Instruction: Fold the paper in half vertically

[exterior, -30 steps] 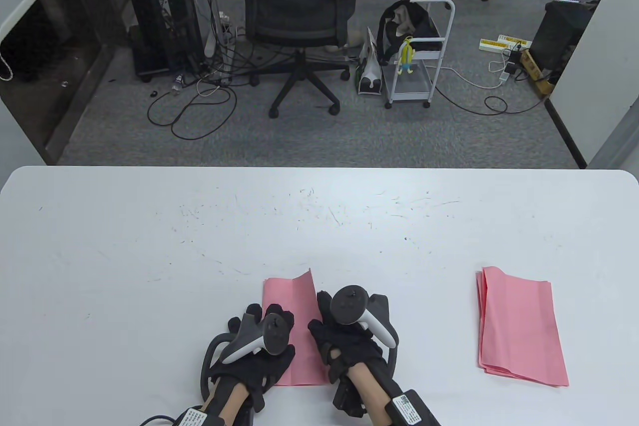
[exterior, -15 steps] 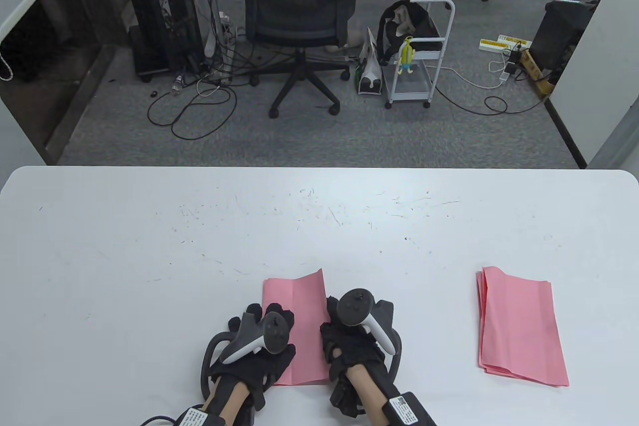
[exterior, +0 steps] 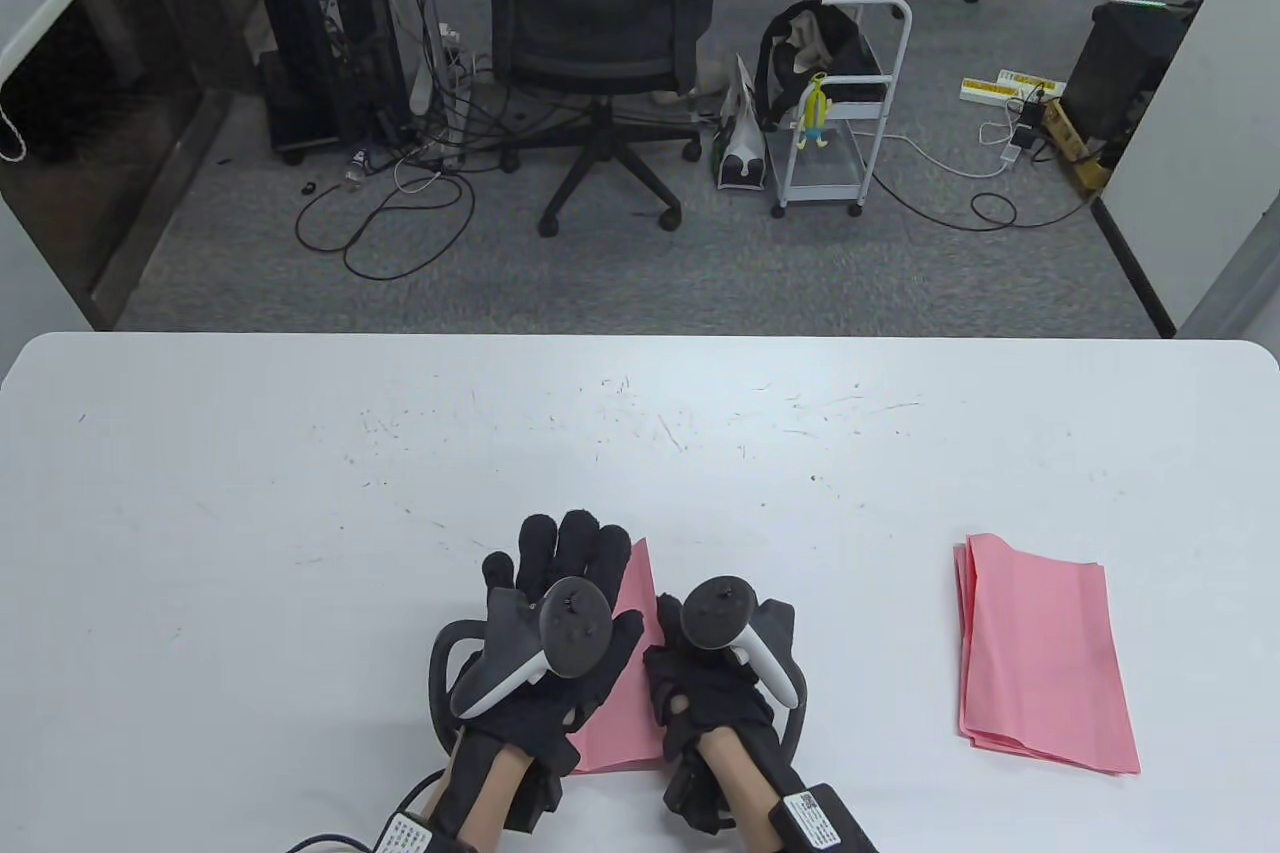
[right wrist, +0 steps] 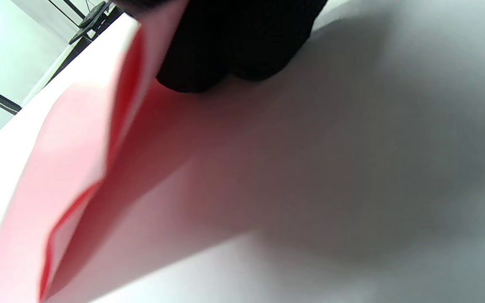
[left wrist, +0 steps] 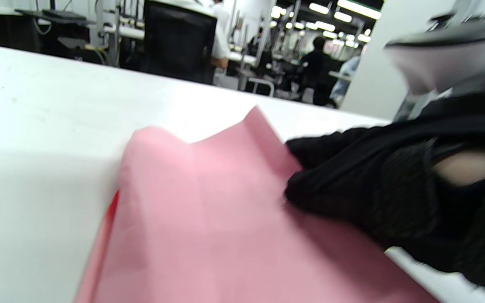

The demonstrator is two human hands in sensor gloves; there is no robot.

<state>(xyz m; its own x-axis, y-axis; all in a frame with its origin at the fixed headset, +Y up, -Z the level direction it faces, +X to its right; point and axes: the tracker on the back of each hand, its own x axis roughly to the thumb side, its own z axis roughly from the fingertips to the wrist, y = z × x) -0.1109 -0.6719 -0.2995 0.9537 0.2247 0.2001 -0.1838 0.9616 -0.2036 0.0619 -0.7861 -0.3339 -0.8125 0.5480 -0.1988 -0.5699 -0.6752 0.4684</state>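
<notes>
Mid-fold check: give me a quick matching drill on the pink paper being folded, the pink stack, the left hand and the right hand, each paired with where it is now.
Things:
1. folded pink paper sheet
2. stack of pink paper sheets
3. left hand
4. right hand

Places:
A. apart at the table's right side, untouched
B. at the sheet's right edge
C. spread flat over the sheet's left part, fingers extended
D. between and under both hands, near the front edge

Pairs: 1-D, 2-A, 3-C, 4-B

table view: high up, looking down and out over table (exterior: 300, 493) | wrist views: super close, low, tilted | all share pink paper (exterior: 630, 693)
</notes>
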